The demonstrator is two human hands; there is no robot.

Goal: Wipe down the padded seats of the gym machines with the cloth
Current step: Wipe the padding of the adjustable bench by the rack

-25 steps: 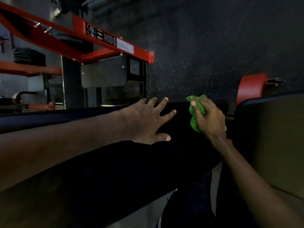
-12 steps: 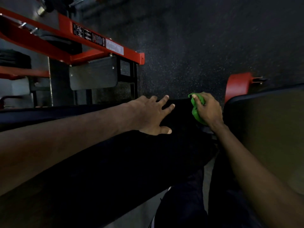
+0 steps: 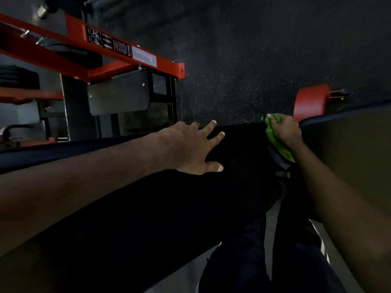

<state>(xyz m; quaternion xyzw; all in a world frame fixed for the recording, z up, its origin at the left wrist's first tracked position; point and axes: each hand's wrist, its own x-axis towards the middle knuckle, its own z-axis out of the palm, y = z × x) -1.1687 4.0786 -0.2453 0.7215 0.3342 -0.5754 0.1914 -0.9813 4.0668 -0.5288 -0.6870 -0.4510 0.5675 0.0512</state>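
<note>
left hand (image 3: 190,149): fingers spread flat on black padded seat (image 3: 239,157) | right hand (image 3: 284,131): grip clamped on green cloth (image 3: 275,138), seat's far right end

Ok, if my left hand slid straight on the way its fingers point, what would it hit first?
Most likely the green cloth gripped in your right hand. Your left hand lies spread on the black pad, fingers aimed that way, only pad between; depth is unclear.

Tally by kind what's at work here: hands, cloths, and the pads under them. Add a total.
Hands: 2, left hand and right hand
Cloths: 1, green cloth
Pads: 1, black padded seat
Total: 4
</note>
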